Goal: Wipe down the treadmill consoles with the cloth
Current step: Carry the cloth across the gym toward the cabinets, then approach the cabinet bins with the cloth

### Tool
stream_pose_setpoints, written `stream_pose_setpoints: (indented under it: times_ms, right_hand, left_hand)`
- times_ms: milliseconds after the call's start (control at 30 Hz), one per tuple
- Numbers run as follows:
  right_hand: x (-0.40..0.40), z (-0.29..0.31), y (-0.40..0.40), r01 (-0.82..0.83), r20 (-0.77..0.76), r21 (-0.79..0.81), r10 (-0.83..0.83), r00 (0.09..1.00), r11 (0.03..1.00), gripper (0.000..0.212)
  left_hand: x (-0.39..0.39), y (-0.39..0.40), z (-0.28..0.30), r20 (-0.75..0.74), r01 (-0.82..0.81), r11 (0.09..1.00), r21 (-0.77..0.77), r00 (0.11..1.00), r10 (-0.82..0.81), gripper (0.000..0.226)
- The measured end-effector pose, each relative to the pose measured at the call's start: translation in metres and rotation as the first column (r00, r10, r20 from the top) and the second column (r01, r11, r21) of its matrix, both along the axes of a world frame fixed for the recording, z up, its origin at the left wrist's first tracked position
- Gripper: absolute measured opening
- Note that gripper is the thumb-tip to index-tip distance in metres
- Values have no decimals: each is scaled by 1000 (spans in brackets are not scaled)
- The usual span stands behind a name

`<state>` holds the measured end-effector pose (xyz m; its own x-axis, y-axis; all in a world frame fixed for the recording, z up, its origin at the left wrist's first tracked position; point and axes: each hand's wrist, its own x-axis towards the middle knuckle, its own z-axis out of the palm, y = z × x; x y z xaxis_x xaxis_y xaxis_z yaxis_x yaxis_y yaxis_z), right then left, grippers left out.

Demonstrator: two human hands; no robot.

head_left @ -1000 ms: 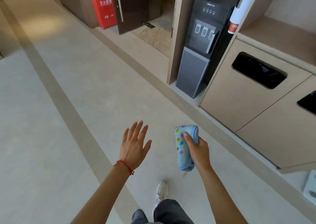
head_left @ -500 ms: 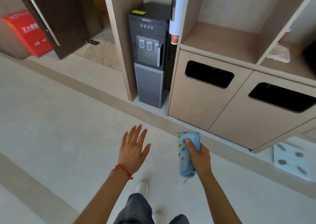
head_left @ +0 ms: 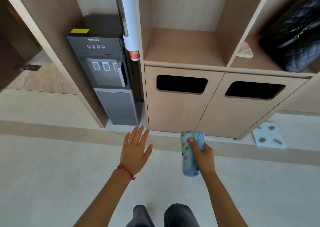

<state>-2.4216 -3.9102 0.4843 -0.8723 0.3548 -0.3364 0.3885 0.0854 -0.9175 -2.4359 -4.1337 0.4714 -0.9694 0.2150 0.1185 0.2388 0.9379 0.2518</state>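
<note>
The person stands on a pale floor [head_left: 52, 183] and faces a wooden cabinet [head_left: 183, 108] with two dark slots. The right hand [head_left: 202, 154] has its grip clenched around the cloth [head_left: 187, 155], a light blue rolled cloth with coloured dots, and holds it upright in the air in front of the cabinet base. The left hand [head_left: 135, 150] is released, its fingers spread, palm down, and it holds nothing. It wears a red bracelet [head_left: 126, 171] on the wrist. A dark water dispenser [head_left: 110, 81] stands left of the cabinet. A black quilted bag [head_left: 294, 36] lies on the upper shelf at right. A white scale [head_left: 268, 136] lies on the floor near the cabinet.
</note>
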Motion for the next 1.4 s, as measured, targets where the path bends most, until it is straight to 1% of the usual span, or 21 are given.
stream_pose_setpoints:
  times_ms: [267,433,600,733,800,900,967,1033,1200,1300,1400]
  right_hand:
    - [-110,1,28,29,-43,-5,-30,999,1000,19]
    - [-192,7,58,-4,-67,-15,3,998,1000,19]
    - [-266,23,88,-21,-75,-1,20,997,1000,20]
    - [-319,36,101,-13,-90,-36,10,996,999,18]
    - [-343,39,105,-10,-96,-27,8,995,1000,19]
    - [-377,41,109,1,-106,19,1,994,1000,19]
    - [-402,43,111,30,-114,46,-25,993,998,20]
    - [-426,45,113,52,-118,80,-42,992,995,21]
    - [-478,43,118,94,-69,206,-82,994,974,37]
    - [-499,41,122,125,-45,263,-117,992,957,36]
    - [-513,35,125,109,-6,325,-113,994,939,34]
  left_hand:
    - [-117,31,-6,-2,39,999,22,999,-39,66]
    - [-197,67,1,-3,18,999,37,1000,-18,67]
    - [-263,95,15,-46,13,997,72,999,-10,62]
    - [-311,109,23,-60,25,996,82,998,-20,57]
    - [-338,115,24,-70,42,996,84,997,-36,55]
    - [-379,121,25,-66,78,994,80,995,-73,64]
    - [-406,124,26,-73,101,991,83,993,-95,66]
    - [-432,127,27,-67,122,989,81,991,-117,65]
    - [-483,134,25,-59,143,989,45,988,-140,55]
    - [-503,135,25,-33,158,987,10,987,-157,54]
    - [-516,134,19,22,139,990,-17,990,-138,57]
